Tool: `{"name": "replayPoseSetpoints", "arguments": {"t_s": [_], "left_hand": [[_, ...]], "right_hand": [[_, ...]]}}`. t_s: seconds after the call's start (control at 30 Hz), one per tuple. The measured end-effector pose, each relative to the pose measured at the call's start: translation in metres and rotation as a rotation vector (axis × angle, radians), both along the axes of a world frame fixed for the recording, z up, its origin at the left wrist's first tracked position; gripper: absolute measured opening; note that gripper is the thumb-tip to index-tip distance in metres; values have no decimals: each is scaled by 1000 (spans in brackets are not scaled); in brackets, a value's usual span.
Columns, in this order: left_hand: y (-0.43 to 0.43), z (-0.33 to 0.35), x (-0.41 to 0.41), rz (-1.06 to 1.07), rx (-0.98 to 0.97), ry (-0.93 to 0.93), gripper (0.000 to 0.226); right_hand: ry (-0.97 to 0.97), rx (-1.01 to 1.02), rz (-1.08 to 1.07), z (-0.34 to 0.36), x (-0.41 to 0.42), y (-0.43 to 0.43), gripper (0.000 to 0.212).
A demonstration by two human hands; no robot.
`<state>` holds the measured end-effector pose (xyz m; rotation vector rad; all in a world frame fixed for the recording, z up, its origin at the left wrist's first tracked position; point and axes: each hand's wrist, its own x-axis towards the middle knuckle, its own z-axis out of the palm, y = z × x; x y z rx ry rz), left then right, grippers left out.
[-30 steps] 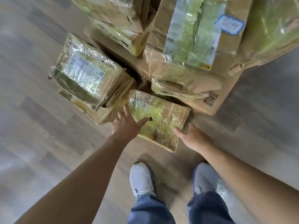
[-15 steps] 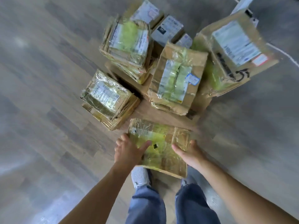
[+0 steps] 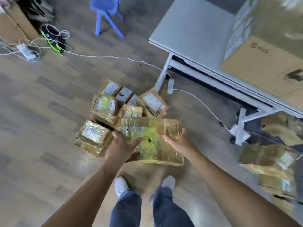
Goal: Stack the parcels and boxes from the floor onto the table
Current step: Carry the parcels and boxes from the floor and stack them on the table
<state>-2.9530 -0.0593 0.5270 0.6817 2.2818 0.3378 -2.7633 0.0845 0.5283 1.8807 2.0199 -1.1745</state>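
Note:
I hold a flat taped cardboard parcel (image 3: 152,138) with yellow-green film, lifted off the floor in front of me. My left hand (image 3: 122,149) grips its left edge and my right hand (image 3: 177,142) grips its right side. Behind it on the wooden floor lies a heap of several taped parcels (image 3: 105,106), with one more box (image 3: 92,137) at the left. The grey table (image 3: 193,30) stands at the upper right and carries a large cardboard box (image 3: 265,63) on its right part.
A blue plastic chair (image 3: 107,15) stands at the top. White cables and a power strip (image 3: 27,51) lie at the upper left; another strip (image 3: 170,83) sits by the table leg. More boxes (image 3: 270,163) lie on the floor at the right. My feet (image 3: 121,185) are below.
Both hands closed on the flat parcel and lifted it off the floor. My view rose and pulled back, so the table, chair and cables came into sight.

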Motion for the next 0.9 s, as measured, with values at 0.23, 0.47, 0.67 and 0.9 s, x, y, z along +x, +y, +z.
{"name": "replayPoseSetpoints", "arguments": {"t_s": [0.23,0.47,0.67,0.9], "left_hand": [[70,110,40,-156,231,-2,101],[138,192,109,-139,445,97,86],[190,238,180,-278,487,251,82],[247,281,265,-339,637,337,78]], "right_hand": [[102,261,-124,109,55,41,89],[214,489,-152,183,127,85,88],[304,547,-212,233,205,128,91],[383,630,-293,282,293,180,85]]}}
